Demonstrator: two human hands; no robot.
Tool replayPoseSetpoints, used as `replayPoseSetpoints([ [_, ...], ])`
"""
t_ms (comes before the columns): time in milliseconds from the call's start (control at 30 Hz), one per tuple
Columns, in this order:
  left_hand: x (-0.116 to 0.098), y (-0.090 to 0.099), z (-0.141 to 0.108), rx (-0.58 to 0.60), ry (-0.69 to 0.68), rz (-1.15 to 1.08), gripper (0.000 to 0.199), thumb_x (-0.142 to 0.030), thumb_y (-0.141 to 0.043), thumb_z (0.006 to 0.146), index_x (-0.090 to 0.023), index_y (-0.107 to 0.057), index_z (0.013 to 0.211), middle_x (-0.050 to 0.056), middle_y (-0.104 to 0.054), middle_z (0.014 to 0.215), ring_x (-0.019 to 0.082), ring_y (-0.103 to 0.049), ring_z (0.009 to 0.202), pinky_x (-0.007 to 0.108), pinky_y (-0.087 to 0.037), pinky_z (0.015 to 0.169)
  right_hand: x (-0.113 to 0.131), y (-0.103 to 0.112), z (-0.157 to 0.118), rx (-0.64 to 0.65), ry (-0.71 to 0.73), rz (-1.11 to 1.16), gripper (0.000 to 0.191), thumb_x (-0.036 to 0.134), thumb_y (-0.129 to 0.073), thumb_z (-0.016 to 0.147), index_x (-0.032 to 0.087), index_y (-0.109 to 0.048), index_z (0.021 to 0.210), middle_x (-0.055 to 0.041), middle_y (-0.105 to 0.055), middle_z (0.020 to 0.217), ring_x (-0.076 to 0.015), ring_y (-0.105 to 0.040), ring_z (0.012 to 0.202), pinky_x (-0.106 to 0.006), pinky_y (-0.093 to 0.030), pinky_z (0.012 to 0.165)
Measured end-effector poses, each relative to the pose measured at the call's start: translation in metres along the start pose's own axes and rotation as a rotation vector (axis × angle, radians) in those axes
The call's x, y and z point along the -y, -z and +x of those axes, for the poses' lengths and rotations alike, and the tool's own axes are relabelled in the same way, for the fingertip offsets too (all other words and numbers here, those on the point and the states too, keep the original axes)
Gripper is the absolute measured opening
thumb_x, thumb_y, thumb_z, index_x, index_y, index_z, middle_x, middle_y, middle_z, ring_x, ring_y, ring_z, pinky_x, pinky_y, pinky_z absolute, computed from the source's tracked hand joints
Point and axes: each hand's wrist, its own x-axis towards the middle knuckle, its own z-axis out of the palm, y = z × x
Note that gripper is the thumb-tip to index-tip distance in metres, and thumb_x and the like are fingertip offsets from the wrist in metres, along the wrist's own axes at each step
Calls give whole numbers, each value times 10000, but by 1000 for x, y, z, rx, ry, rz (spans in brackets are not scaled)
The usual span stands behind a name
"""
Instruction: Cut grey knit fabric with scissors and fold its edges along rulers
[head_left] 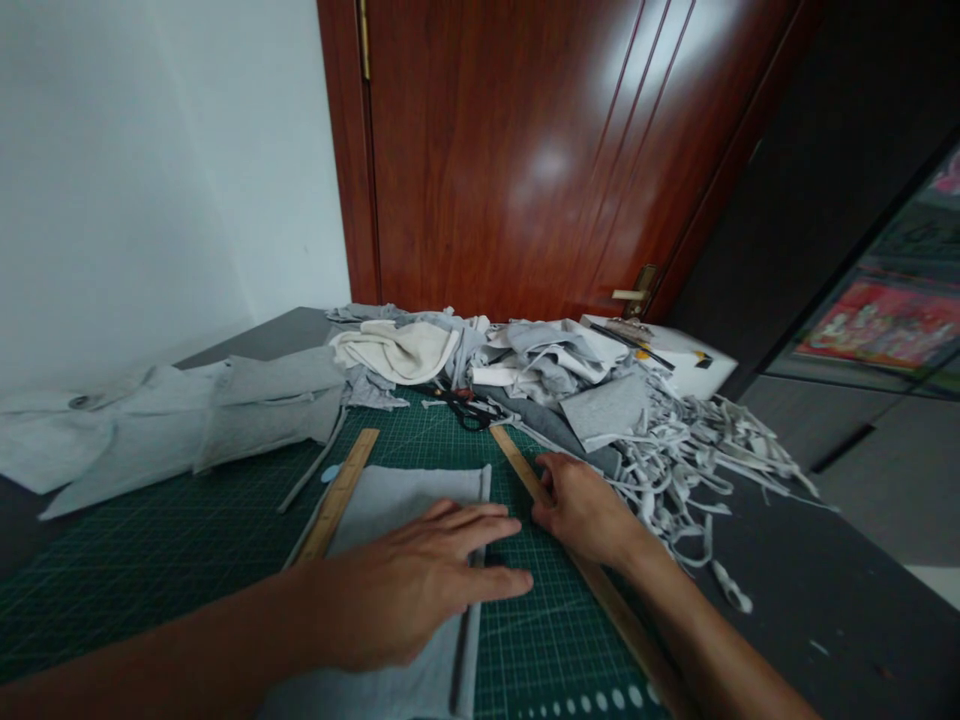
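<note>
A grey piece of fabric (420, 490) with a folded, stitched-looking right edge lies flat on the green cutting mat (187, 560). Across it reaches my left hand (427, 580), palm down with fingers stretched past the fabric's right edge. My right hand (581, 508) grips a long wooden ruler (514, 460) that lies on the mat to the right of the fabric, apart from it. Another wooden ruler (352, 480) rests along the fabric's left side, its near part hidden behind my left forearm.
Black-handled scissors (476, 410) lie at the mat's far edge. Heaped fabric pieces (555, 350), cut strips (667, 470) and a white box (697, 360) stand behind and right. Folded grey cloth (262, 400) lies left. A wooden door (510, 150) and white wall (165, 180) close off the back.
</note>
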Motion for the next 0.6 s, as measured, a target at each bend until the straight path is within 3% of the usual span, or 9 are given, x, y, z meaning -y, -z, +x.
replayPoseSetpoints([
  [100, 8, 3, 17, -21, -123, 38, 338, -16, -626, 957, -281, -755, 1123, 62, -595, 1630, 309, -489, 1563, 527, -366, 1286, 4, 0, -1, -14, -31, -126, 295, 120, -648, 903, 91, -704, 1192, -202, -750, 1178, -336, -758, 1074, -389, -556, 902],
  [167, 15, 3, 28, -41, -205, 51, 166, -97, -684, 987, -239, -699, 902, 51, -702, 1460, 276, -581, 1452, 475, -369, 1250, 7, 0, -2, -9, -42, -189, 271, 111, -602, 939, 79, -716, 1182, -228, -735, 1204, -365, -747, 1133, -404, -565, 912],
  [233, 21, 3, 38, -51, -244, 56, 181, -108, -715, 968, -231, -629, 868, 36, -757, 1222, 246, -660, 1264, 429, -399, 1172, 10, 0, -3, -1, -54, -235, 275, 101, -565, 966, 67, -721, 1190, -249, -723, 1230, -387, -729, 1186, -409, -574, 903],
  [333, 29, 4, 52, -56, -225, 54, 225, -82, -688, 961, -236, -537, 898, 9, -721, 972, 222, -670, 1012, 384, -435, 1039, 11, 2, -1, 24, -71, -277, 297, 89, -521, 1001, 60, -718, 1221, -270, -710, 1274, -401, -712, 1223, -414, -576, 891],
  [467, 40, 12, 65, -52, -122, 50, 227, -100, -574, 1039, -247, -455, 914, 1, -673, 909, 205, -632, 850, 360, -442, 941, -1, 12, 2, 106, -78, -267, 288, 89, -484, 1050, 82, -740, 1181, -250, -741, 1244, -356, -753, 1146, -373, -548, 849],
  [600, 58, 24, 74, -78, -15, 76, 148, -187, -500, 1097, -249, -472, 965, 21, -675, 946, 228, -626, 808, 367, -441, 799, -23, 26, 2, 216, -80, -183, 97, 135, -708, 952, 117, -766, 1028, -133, -798, 1000, -256, -768, 925, -291, -488, 703],
])
